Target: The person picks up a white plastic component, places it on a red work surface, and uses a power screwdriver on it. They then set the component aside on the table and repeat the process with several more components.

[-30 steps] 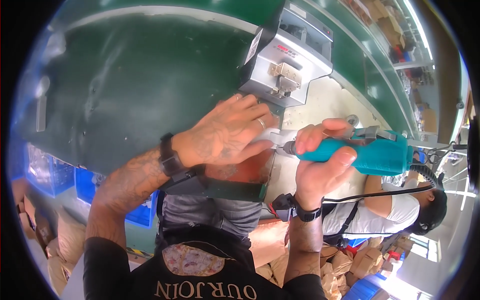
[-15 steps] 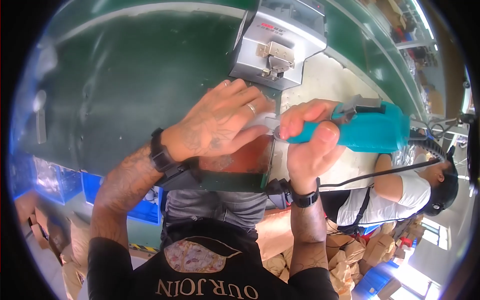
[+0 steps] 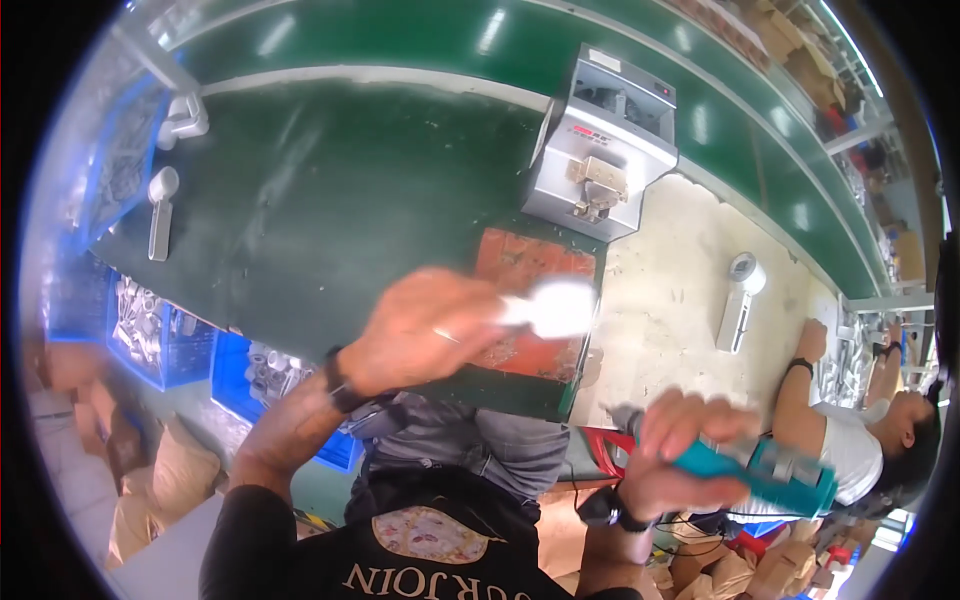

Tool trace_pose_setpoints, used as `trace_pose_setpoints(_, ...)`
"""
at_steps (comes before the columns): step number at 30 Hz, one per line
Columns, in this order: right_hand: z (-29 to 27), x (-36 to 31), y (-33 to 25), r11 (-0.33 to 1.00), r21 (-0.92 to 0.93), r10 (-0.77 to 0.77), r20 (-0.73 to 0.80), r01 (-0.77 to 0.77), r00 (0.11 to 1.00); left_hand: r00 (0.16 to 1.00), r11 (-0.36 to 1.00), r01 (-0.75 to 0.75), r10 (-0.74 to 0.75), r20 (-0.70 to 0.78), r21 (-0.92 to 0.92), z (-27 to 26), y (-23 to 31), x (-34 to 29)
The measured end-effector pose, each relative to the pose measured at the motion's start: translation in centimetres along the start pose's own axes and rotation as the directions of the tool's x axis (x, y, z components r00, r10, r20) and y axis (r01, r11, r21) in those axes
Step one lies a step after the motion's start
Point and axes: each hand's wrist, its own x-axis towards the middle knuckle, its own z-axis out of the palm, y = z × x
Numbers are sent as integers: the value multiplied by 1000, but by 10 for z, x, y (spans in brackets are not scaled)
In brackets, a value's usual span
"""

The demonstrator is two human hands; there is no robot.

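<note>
My left hand (image 3: 425, 330) is closed on a white round-headed part (image 3: 562, 307), blurred and bright, held above an orange-red mat (image 3: 530, 258). To the right, my right hand (image 3: 685, 450) grips a teal corded power tool (image 3: 785, 480), its grey tip pointing left near the table's front edge. The tip's exact kind does not show. A similar white round-headed part with a long handle (image 3: 740, 305) lies on the pale board (image 3: 670, 270) at the right. Another white round-headed part (image 3: 160, 215) rests at the table's far left.
A silver-grey box machine (image 3: 600, 150) with a metal fixture on its front stands behind the mat. Blue bins of small parts (image 3: 145, 335) sit below the table's left edge. Beyond the board, a person in a white shirt (image 3: 845, 430) works at the right.
My hands have come apart. The power tool has moved down and right, away from the white part, which now shows in my left hand. My view has shifted, with more of the table visible.
</note>
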Motion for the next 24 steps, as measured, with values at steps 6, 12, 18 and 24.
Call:
trace_pose_setpoints(6,-59,-34,-14,988,-82,137,47,-133,989,901,820,429,-361,-239,379,-44,-49,-17)
trace_pose_setpoints(12,-66,-30,-22,971,-175,162,-7,-160,987,974,963,222,-227,-16,-152,23,19,107)
trace_pose_setpoints(18,-63,-29,-31,964,-125,231,-37,-234,972,904,945,246,-144,402,-214,202,71,227)
trace_pose_setpoints(24,-74,-43,-31,943,-264,208,-1,-200,978,824,884,436,-317,470,-167,275,84,243)
